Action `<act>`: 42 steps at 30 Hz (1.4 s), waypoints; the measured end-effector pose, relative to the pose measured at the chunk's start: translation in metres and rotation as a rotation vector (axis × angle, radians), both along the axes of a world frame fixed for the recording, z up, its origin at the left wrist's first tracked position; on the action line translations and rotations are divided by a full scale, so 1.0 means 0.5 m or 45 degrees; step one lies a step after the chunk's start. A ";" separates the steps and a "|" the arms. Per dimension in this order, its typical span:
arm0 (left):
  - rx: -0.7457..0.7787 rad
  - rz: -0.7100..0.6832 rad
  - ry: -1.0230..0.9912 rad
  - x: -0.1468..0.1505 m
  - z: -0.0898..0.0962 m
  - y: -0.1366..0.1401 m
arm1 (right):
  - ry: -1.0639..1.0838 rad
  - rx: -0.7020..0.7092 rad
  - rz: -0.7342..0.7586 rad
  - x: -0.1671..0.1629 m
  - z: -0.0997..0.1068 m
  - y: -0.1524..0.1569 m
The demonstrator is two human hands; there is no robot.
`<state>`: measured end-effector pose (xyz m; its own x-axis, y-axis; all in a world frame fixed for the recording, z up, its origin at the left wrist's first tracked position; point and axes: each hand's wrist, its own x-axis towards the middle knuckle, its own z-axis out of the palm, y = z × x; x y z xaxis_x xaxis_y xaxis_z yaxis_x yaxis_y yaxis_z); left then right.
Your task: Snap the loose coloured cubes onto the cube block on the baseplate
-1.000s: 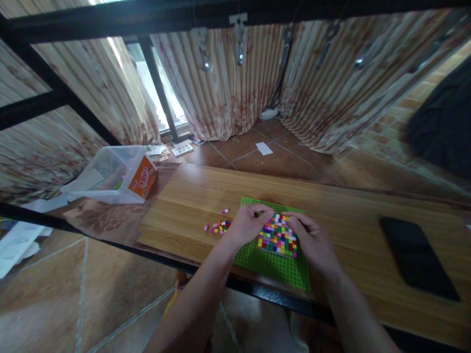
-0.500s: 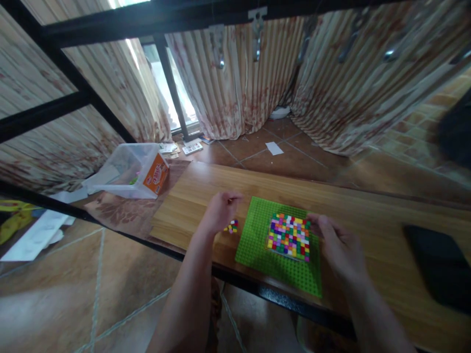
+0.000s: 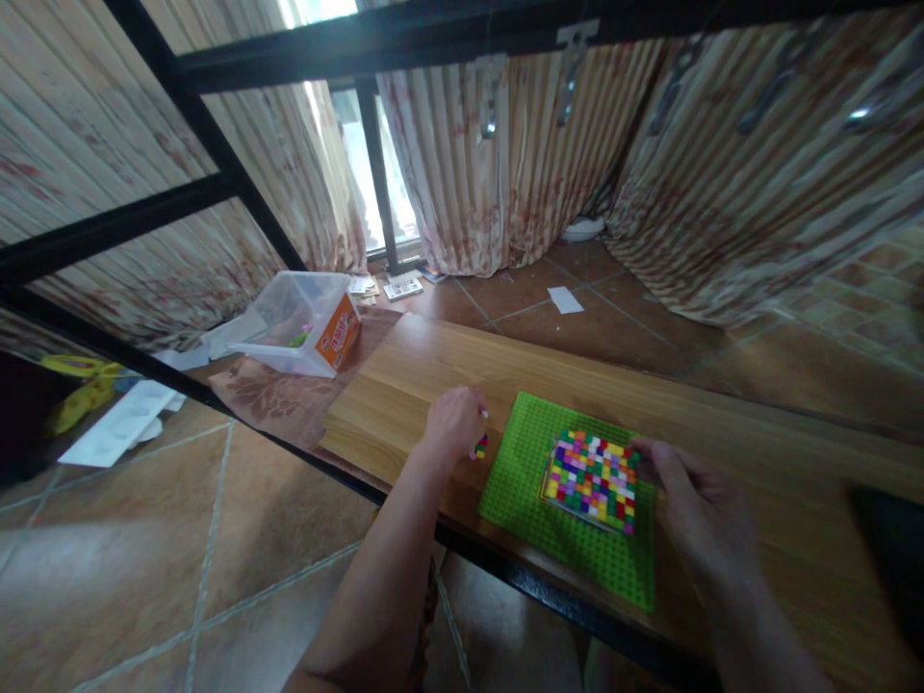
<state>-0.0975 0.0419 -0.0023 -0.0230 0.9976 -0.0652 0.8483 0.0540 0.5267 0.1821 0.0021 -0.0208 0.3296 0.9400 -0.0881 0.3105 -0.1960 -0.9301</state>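
My left hand (image 3: 458,423) bends down over a small heap of loose coloured toy bricks (image 3: 480,448) on the table, left of the green baseplate (image 3: 506,481). Its fingers are curled together; a pale speck shows at the tips, too small to name. On the baseplate sits a layered block of tiny multicoloured bricks (image 3: 593,479). At that block's far right corner is my right hand (image 3: 697,496), thumb and forefinger pinched close. Whether anything lies between those fingertips is hidden.
The wooden table (image 3: 411,366) has a dark front edge. A dark flat object (image 3: 891,549) lies at its right. Beyond the left end stands a clear plastic bin (image 3: 295,356) with an orange label. A black metal frame (image 3: 433,43) crosses above.
The view has swung left, so everything sits further right. My left hand has lowered towards the loose bricks, now partly covering them. My right hand stays at the block's corner.
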 end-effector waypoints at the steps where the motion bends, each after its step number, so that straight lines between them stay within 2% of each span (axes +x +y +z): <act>1: 0.010 -0.005 -0.003 0.000 0.000 0.002 | 0.005 0.014 -0.005 0.000 -0.001 0.001; 5: 0.069 -0.097 -0.099 0.010 0.008 0.007 | 0.043 0.052 0.004 0.000 -0.008 0.005; 10: 0.245 -0.372 -0.628 0.055 0.018 -0.006 | 0.090 0.080 0.026 -0.005 -0.011 0.007; 12: 0.295 -0.433 -0.706 0.075 0.018 -0.013 | 0.059 0.083 0.023 -0.008 -0.007 0.007; 20: 0.346 -0.530 -0.609 0.116 0.013 -0.022 | -0.038 0.082 0.034 -0.011 0.003 0.007; 28: 0.366 -0.473 -0.493 0.131 0.020 -0.026 | -0.016 0.094 0.064 -0.009 -0.003 0.008; 33: 0.399 -0.515 -0.400 0.132 0.021 -0.027 | -0.014 0.138 0.049 -0.015 0.004 0.008; 42: 0.426 -0.519 -0.446 0.134 0.018 -0.022 | -0.027 0.151 0.058 -0.015 0.001 0.008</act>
<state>-0.0304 0.0308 0.0066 0.3294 0.8893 0.3173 0.5400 -0.4531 0.7093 0.1746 0.0060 -0.0203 0.2872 0.9574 0.0314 0.3362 -0.0700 -0.9392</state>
